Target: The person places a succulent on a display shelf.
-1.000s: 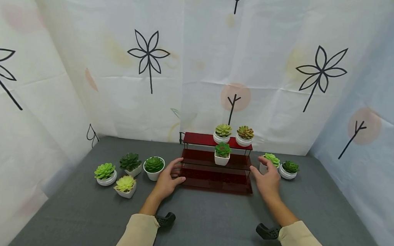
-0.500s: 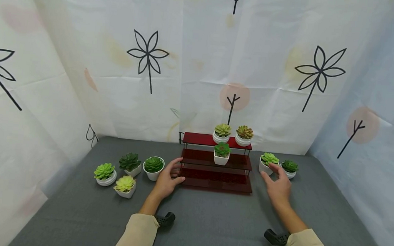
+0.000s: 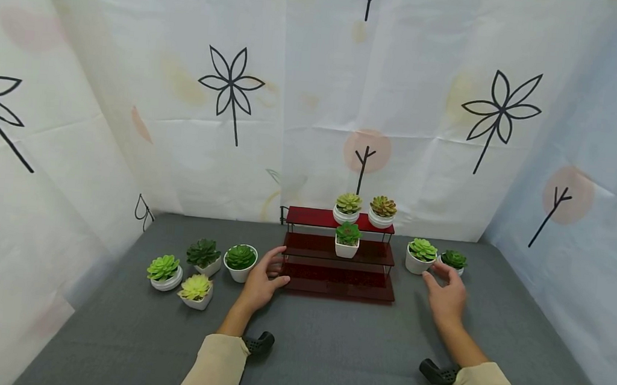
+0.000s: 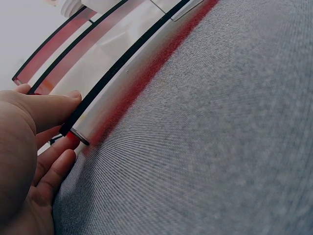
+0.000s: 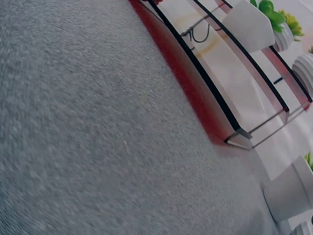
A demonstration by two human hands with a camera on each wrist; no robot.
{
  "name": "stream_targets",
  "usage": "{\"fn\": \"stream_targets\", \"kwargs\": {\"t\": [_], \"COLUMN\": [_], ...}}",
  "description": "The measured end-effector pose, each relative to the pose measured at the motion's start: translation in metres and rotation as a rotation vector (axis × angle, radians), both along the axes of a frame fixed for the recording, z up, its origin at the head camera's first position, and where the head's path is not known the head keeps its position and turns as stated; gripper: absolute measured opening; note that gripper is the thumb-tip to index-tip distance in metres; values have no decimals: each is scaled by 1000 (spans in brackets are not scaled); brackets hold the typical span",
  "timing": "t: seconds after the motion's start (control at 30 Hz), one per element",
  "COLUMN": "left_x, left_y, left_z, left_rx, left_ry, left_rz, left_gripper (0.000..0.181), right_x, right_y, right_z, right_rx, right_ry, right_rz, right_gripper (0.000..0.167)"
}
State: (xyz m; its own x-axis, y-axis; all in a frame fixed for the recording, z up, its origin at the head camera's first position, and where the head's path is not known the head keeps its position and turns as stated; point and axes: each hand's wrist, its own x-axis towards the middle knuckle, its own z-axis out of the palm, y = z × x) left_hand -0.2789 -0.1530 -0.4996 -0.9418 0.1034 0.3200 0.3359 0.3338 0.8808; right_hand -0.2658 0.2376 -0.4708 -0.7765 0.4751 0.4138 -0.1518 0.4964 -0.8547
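Observation:
A three-tier display rack (image 3: 306,286) with dark red translucent shelves stands at the back of the table. My left hand (image 3: 262,282) grips the left end of its bottom shelf; the left wrist view shows the thumb (image 4: 56,110) and fingers on either side of the shelf edge. To the right of the rack, my right hand (image 3: 445,300) is apart from it, fingers loosely bent, in front of a dark green potted succulent (image 3: 454,259). Whether it touches that pot I cannot tell. A light green succulent in a white pot (image 3: 418,264) stands just left of the right fingertips.
Two potted succulents (image 3: 347,215) (image 3: 382,220) stand on the top shelf. Another, in a square white pot (image 3: 346,248), sits on the middle shelf. Several more, including a round white pot (image 3: 239,275), stand left of the rack on the grey tablecloth (image 3: 339,352). Patterned fabric (image 3: 316,96) hangs behind.
My right hand has moved right, away from the rack's right end, past the light green succulent to the dark green one. My left hand has stayed on the rack.

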Motion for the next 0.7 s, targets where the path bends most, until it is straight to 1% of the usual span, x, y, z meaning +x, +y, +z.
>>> {"fn": "stream_targets", "kwargs": {"t": [0.13,0.3,0.57,0.7], "left_x": [0,0,0,-1], "left_y": [0,-1,-1,0], "left_z": [0,0,0,0], "left_rx": [2,2,1,6], "left_ry": [-3,-10,-14,1], "left_rz": [0,2,5,-1], "left_gripper": [69,69,69,69], "right_x": [-3,-1,-1,-2], "right_y": [6,13,23,26], "right_z": [-2,-4,-5,-6], "right_rx": [-33,-59,-130,-173], "right_ry": [-26,-69,-117,-142], "right_rz": [-47,-100,-173,-200], "right_gripper": [30,30,37,42]}}
